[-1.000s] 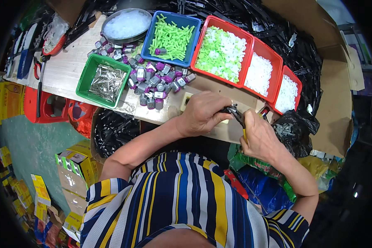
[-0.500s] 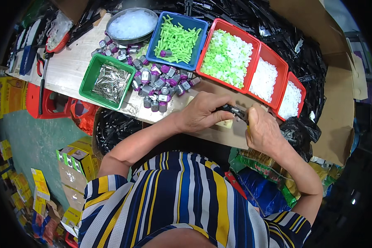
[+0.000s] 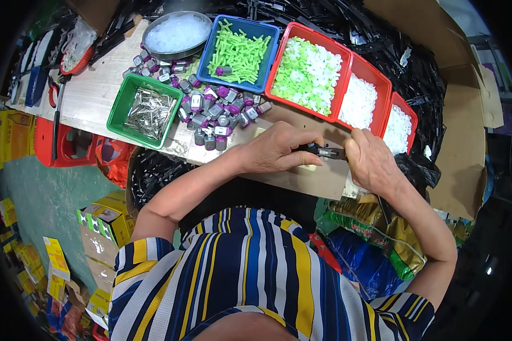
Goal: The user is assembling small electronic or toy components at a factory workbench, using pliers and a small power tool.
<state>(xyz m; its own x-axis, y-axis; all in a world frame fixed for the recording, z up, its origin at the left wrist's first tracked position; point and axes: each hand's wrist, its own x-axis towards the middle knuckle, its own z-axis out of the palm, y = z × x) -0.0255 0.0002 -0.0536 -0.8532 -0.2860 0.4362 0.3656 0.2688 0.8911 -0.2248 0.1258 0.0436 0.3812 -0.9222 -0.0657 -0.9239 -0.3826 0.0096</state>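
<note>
Over the front edge of the workbench, my left hand (image 3: 274,149) pinches a small black part (image 3: 311,148) between thumb and fingers, mostly hidden by them. My right hand (image 3: 372,162) is closed around a pair of pliers (image 3: 337,153), whose metal jaws point left and meet that part. A dark handle shows below the right palm. Under the left fingers lies a pale yellow block (image 3: 308,167). Nearest beyond the left hand is a heap of small grey-and-purple pieces (image 3: 213,111).
Behind my hands stand a green bin (image 3: 115,116) of metal pins, a blue bin (image 3: 238,85) of green sticks, red bins (image 3: 307,111) of green and white bits, and a round metal pan (image 3: 176,55). Black strips (image 3: 375,34) pile behind; a cardboard box (image 3: 459,153) flanks the right.
My right hand has shifted slightly right and turned, showing more of the pliers' jaws and a handle below. The left hand stays nearly in place, holding the black part.
</note>
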